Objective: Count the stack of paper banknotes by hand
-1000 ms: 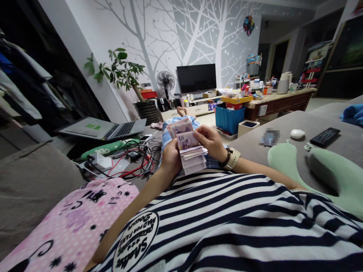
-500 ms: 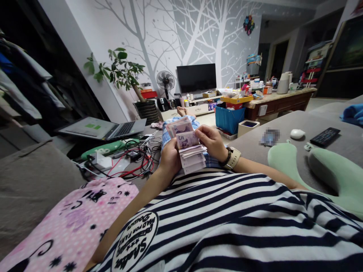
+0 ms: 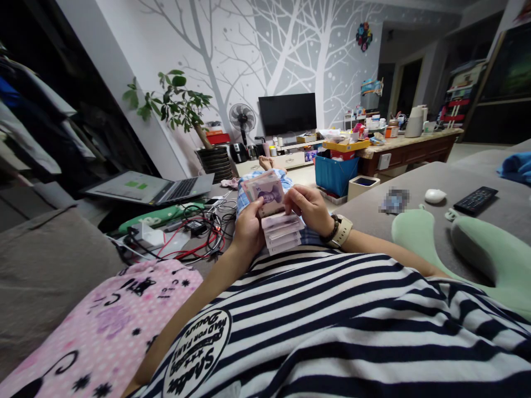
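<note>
My left hand [image 3: 248, 225] is closed round the lower left side of a stack of purple banknotes [image 3: 269, 198], its thumb pressed on the front. The top note shows a portrait and the figure 5; paler pinkish note edges fan out behind it. Several notes folded forward [image 3: 282, 235] hang in stepped layers below, over my lap. My right hand [image 3: 310, 210] is on the right side of the stack, fingers curled in a pinch at the fold of the notes. Its fingertips are partly hidden. A pale watch [image 3: 342, 231] and a dark bracelet are on the right wrist.
Left of my legs lie tangled cables [image 3: 207, 235] and an open laptop [image 3: 153, 188]. A pink patterned cloth [image 3: 153, 298] is by my left arm. To the right are a green neck pillow [image 3: 485, 249], a remote control [image 3: 475, 200] and a white mouse [image 3: 435, 195].
The note under my right thumb has been folded down onto the hanging layers, baring the portrait on the note behind. My right fingers have curled lower; my left hand has stayed in place.
</note>
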A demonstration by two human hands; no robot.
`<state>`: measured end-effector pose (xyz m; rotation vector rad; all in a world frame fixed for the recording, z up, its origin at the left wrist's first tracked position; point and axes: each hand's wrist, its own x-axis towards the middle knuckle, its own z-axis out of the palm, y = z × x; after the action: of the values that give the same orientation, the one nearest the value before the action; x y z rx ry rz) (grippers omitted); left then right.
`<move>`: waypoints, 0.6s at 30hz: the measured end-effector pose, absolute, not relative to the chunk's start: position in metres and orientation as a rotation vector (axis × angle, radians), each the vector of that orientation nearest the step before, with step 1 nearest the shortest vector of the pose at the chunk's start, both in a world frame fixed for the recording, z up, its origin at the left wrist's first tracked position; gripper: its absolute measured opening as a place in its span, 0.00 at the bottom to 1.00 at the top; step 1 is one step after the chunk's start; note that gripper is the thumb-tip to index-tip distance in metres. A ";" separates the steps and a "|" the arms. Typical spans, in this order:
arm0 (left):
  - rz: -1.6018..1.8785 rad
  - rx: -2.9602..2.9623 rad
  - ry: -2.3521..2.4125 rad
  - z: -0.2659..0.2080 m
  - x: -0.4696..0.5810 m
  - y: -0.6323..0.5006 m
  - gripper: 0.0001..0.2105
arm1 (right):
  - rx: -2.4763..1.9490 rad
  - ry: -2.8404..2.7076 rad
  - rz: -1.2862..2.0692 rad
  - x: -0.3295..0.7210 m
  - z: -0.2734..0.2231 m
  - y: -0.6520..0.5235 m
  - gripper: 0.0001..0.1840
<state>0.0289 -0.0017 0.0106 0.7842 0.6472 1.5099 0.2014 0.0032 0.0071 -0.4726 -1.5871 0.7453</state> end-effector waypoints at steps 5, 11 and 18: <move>1.530 0.801 0.646 0.007 0.025 0.001 0.10 | -0.532 -1.524 0.705 0.201 0.006 0.005 0.46; 1.545 0.855 0.668 0.010 0.027 -0.008 0.08 | -0.635 -1.426 0.704 0.201 0.005 0.014 0.42; 1.586 0.868 0.729 0.013 0.028 -0.012 0.12 | -0.623 -1.477 0.735 0.199 -0.003 0.024 0.40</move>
<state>0.0281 -0.0121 0.0125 0.8685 0.7294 1.5861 0.1992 0.0236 -0.0030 -0.6233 -1.4768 0.7346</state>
